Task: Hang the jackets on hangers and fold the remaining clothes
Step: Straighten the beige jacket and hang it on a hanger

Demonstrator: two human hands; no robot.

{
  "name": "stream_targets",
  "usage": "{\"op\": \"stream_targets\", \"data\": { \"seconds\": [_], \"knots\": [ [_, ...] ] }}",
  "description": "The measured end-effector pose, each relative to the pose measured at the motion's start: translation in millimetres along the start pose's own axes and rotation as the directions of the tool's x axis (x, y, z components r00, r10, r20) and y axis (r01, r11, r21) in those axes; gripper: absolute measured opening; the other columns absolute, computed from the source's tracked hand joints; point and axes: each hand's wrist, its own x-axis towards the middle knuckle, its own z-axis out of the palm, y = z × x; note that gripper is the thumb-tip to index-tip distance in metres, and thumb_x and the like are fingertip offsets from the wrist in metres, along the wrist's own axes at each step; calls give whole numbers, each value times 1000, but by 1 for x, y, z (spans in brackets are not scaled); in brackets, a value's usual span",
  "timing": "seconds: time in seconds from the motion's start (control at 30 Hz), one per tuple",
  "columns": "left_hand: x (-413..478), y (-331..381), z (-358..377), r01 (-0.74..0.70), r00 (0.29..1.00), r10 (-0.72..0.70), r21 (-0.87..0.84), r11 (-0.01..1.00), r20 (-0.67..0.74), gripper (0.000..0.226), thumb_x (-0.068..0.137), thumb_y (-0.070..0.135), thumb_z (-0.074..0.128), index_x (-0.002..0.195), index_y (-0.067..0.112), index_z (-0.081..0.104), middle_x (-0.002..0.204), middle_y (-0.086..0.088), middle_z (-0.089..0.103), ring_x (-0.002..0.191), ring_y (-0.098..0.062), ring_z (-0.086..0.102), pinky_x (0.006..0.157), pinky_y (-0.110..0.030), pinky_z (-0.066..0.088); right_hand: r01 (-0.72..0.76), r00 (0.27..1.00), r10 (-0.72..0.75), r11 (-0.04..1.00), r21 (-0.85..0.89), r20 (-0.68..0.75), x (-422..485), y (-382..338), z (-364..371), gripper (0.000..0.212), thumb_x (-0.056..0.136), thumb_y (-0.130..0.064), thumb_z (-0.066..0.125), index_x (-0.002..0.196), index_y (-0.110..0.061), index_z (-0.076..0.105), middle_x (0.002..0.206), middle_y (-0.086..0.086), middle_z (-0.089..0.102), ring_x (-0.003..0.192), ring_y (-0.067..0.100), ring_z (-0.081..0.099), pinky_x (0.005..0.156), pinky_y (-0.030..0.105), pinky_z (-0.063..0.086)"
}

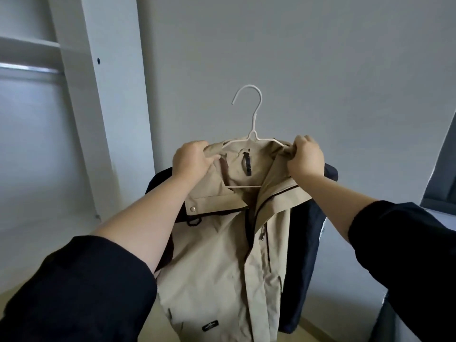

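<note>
My left hand [191, 160] pinches the collar of the beige jacket [217, 255] on its left side, and my right hand [306, 156] is curled tight round the bunched collar on the right. The jacket is held up between them on a white wire hanger [254, 118], whose hook stands above the collar. Its dark sleeves [303, 255] fall behind it. Beyond is a grey wall [320, 58]; far left, a white wardrobe panel [98, 107] and a metal rail [29, 69].

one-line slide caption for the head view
Left hand and right hand grip the collar of a beige jacket on a white hanger.
</note>
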Motion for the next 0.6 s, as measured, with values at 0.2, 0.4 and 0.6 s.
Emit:
{"op": "stream_targets", "data": {
  "seconds": [0.2,0.4,0.6],
  "knots": [
    [13,66,-14,-288,955,292,-75,955,56,21,89,25,50,105,18,61,100,3,59,91,-21,56,70,-30,39,-103,983,97,994,-30,-159,12,25,-88,17,76,7,48,79,-8,42,93,10,43,76,26,37,61,33,26],
    [11,165,-28,-437,900,437,11,899,0,7,86,4,49,88,8,55,92,-5,52,86,-29,53,64,-32,35,-175,924,137,982,-77,-357,8,51,-214,21,75,10,46,80,-11,44,99,13,48,83,27,42,68,34,31],
    [-15,286,-55,-552,823,530,-71,831,-204,21,81,-5,47,95,6,58,95,-11,62,87,-33,57,65,-32,36,-224,814,89,960,-169,-574,-15,74,-347,25,72,13,42,80,-11,44,96,12,46,86,29,46,63,33,27]
  ]
}}
